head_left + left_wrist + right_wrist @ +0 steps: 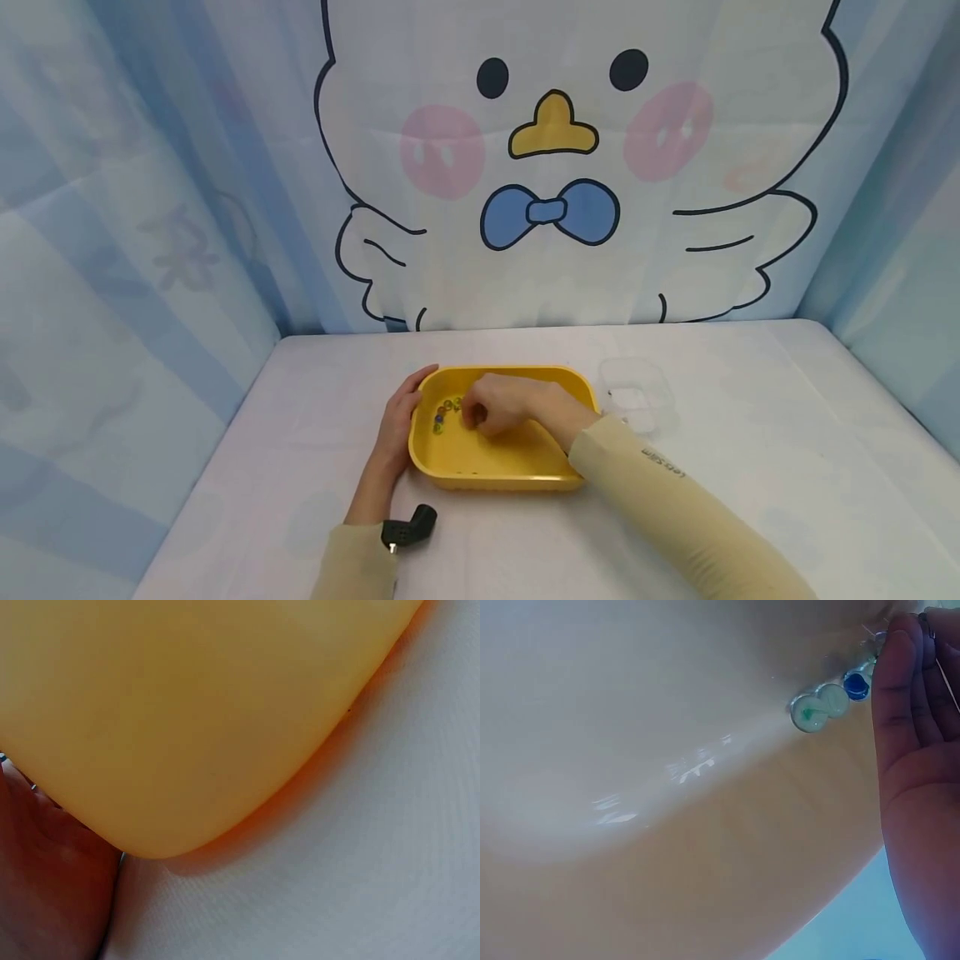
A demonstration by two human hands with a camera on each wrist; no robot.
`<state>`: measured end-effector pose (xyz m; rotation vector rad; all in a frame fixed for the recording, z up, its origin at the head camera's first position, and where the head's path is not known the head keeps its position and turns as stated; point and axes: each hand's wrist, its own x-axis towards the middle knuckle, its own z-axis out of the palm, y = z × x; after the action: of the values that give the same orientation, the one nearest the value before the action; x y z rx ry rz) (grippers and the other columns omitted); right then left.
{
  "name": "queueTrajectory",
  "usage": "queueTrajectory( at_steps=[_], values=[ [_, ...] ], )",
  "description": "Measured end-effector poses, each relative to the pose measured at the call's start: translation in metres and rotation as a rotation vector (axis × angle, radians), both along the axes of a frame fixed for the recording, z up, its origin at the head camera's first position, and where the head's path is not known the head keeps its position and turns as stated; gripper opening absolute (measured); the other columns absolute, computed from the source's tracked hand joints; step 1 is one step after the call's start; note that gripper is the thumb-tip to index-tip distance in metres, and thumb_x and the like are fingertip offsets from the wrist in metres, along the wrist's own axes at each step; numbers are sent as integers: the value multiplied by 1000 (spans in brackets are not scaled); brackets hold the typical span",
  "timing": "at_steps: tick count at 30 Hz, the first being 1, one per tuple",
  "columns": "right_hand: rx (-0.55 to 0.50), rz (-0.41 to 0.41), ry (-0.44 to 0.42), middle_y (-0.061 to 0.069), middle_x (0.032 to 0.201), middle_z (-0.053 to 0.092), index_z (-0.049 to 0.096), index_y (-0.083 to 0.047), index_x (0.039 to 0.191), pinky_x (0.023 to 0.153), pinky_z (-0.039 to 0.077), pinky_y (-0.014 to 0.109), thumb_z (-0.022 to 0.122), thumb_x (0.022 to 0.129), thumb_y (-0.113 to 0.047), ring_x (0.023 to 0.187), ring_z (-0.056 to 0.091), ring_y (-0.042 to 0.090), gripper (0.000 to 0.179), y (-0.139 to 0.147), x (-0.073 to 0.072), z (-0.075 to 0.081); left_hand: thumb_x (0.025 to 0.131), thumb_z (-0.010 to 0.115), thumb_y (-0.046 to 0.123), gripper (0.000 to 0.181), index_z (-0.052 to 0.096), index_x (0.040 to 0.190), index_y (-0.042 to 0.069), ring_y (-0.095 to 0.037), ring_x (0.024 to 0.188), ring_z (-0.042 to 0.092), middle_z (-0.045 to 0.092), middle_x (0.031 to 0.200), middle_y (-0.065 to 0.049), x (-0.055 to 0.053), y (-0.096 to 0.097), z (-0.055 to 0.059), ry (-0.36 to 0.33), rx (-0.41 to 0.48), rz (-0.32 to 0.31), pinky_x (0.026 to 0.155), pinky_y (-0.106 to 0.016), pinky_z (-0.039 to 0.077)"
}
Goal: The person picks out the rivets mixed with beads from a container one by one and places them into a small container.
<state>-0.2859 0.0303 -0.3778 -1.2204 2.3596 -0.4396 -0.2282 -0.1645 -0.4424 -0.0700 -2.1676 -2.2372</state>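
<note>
A yellow tray lies on the white cloth, with a curved row of small glass marbles inside along its left side. Against the tray's left outer wall rests my left hand, its fingers stretched along the upper left corner. My right hand is inside the tray at the end of the row, fingers curled and fingertips pinched together on a small marble mostly hidden by them. The right wrist view shows clear marbles with coloured cores, one of them a blue marble, beside the right fingers.
A clear plastic box stands on the cloth right of the tray, just beyond the right forearm. A curtain with a cartoon bird hangs behind the table. A black wrist camera sits on the left wrist.
</note>
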Motion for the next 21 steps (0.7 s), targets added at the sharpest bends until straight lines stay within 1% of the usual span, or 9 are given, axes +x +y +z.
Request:
queueTrajectory(
  at_steps=[4,8,10,15,21],
  values=[
    [-26,-14,-14,-3,88,63,72,-15,96,72,47,23,67,88,-3,80,55,10,15,1,0,2,101,30,11,51,46,150,8,-24,141,39,42,156,-7,0,-1,0,-1,2,-1,119,-41,26],
    [-42,-47,-25,-5,89,63,72,-15,98,75,49,24,68,90,-5,82,56,11,13,3,0,3,101,30,11,51,47,149,9,-24,141,38,42,155,-7,1,-1,0,4,-3,1,119,-42,26],
    [-50,-49,-27,-5,89,62,72,-14,99,77,49,24,69,90,-6,82,56,11,12,4,0,4,101,31,11,51,48,149,9,-24,141,38,42,155,-7,1,-1,0,4,-6,6,119,-42,26],
    [-82,-51,-36,-5,89,61,71,-11,99,77,50,23,70,90,-6,83,56,12,10,5,0,5,102,31,12,50,49,148,10,-24,140,39,43,154,-7,1,-1,0,4,-4,9,119,-42,26],
    [-110,-72,-52,-3,89,61,71,-10,99,76,50,25,70,90,-4,84,56,14,10,6,1,9,102,31,11,50,49,148,9,-24,141,39,43,154,-8,1,-1,-1,14,2,10,119,-42,26]
  ],
)
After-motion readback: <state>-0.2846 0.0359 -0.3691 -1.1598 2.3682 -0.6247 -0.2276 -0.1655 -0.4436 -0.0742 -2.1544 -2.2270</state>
